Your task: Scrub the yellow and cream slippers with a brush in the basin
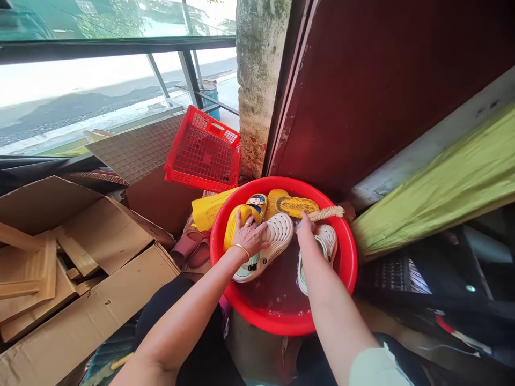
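Observation:
A red basin (pixel 281 326) holds sudsy water and several clogs. My left hand (pixel 248 236), with a bangle at the wrist, lies with fingers spread across a yellow clog (pixel 230 228) and the edge of a white clog (pixel 278 230). Closed around a brush, my right hand (pixel 306 226) is near the basin's far right side; the brush's pale bristles (pixel 328 213) point right and its handle is mostly hidden. Beneath my right forearm sits another white clog (pixel 326 238), partly covered. At the back, a yellow clog (pixel 298 206) shows its ridged sole.
A red plastic crate (pixel 207 153) stands beyond the basin, by a worn wall post (pixel 257 86). Cardboard boxes (pixel 132 289) with wooden pieces (pixel 48 268) fill the left. Pink shoes (pixel 193 247) lie beside the basin. A green cloth (pixel 438 182) hangs at right.

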`<state>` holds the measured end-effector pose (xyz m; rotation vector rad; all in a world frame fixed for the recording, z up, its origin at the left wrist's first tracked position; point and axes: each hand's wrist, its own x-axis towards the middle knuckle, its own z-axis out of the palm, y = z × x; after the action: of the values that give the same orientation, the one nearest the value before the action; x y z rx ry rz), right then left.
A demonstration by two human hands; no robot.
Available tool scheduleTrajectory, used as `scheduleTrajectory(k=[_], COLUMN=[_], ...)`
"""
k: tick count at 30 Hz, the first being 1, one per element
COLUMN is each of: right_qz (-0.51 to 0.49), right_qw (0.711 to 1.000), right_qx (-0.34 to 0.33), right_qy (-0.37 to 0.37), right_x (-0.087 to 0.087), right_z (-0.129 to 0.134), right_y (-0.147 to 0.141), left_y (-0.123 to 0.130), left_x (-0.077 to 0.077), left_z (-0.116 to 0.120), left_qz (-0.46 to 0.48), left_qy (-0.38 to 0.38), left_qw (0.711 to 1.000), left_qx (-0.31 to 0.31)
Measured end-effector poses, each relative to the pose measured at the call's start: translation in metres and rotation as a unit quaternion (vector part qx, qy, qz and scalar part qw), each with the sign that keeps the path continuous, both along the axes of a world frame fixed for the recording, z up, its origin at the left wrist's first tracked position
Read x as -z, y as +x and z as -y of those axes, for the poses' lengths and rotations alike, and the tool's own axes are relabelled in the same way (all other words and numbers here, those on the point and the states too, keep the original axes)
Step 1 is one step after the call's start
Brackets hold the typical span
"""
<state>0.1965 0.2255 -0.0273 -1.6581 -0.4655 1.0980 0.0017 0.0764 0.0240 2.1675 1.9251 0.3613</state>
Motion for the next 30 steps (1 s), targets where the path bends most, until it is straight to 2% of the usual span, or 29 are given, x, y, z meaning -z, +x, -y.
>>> scheduleTrajectory(k=[4, 9, 15, 22, 27, 30], right_qz=[-0.029, -0.070, -0.080, -0.040, -0.001, 0.016], right_qw=[0.999, 0.996, 0.995, 0.996, 0.995, 0.994], right_qx=[0.035, 0.043, 0.066, 0.060, 0.037, 0.008], right_qy=[-0.030, -0.020, 0.007, 0.052, 0.092, 0.110], right_x=[0.011, 0.021, 0.017, -0.015, -0.052, -0.077], right_z=[-0.013, -0.018, -0.010, 0.012, 0.030, 0.053], right_y=[-0.009, -0.011, -0.003, 0.014, 0.017, 0.024], left_y=[-0.005, -0.007, -0.002, 0.008, 0.014, 0.012], left_x=[0.006, 0.013, 0.020, 0.027, 0.023, 0.014], left_z=[-0.005, -0.009, -0.011, -0.013, -0.010, -0.009], left_qz=[-0.021, -0.055, -0.053, -0.024, -0.055, -0.068], left_qy=[-0.010, -0.042, -0.051, -0.052, -0.040, -0.028], left_qw=[1.000, 0.997, 0.997, 0.998, 0.997, 0.997], left_qx=[-0.016, -0.029, -0.032, -0.039, -0.032, -0.032])
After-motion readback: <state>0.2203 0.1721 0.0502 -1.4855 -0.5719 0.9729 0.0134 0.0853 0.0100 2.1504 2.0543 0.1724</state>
